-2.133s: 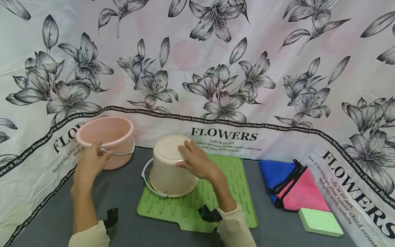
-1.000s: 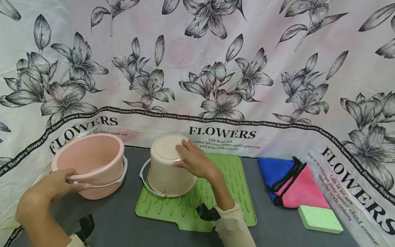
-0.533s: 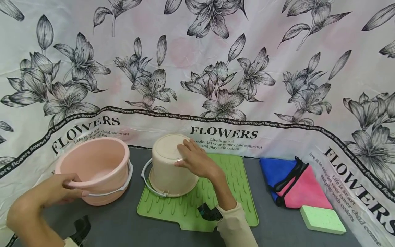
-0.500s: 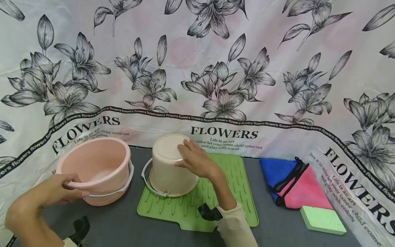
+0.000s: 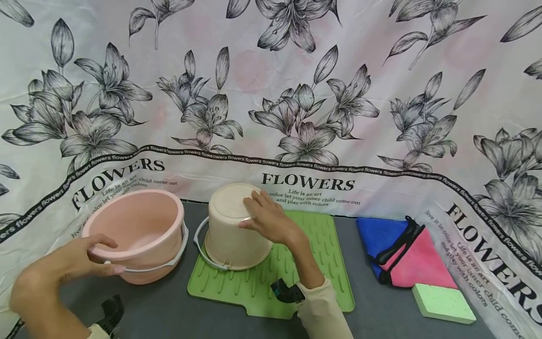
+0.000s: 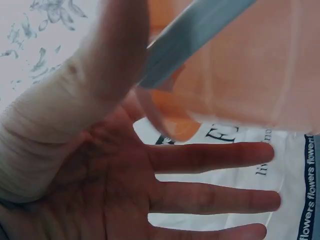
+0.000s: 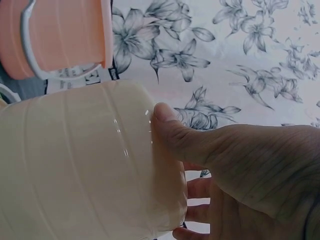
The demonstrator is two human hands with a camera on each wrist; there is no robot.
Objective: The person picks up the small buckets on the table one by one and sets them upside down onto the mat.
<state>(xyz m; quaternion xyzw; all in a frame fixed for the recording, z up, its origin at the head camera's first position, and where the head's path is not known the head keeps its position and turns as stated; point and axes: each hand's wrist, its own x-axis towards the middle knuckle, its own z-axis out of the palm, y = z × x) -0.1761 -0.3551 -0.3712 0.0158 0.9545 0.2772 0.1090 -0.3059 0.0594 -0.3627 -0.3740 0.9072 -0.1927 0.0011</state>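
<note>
Pink bucket (image 5: 160, 253) shifted right, just off mat (image 5: 241, 289) edge

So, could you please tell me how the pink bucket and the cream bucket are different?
The pink bucket has its opening facing up, while the cream bucket is upside down, base on top. The cream bucket stands on the green mat; the pink bucket is left of that mat. The left hand grips the pink bucket, while the right hand touches the cream bucket. Both are round and have a handle.
</note>
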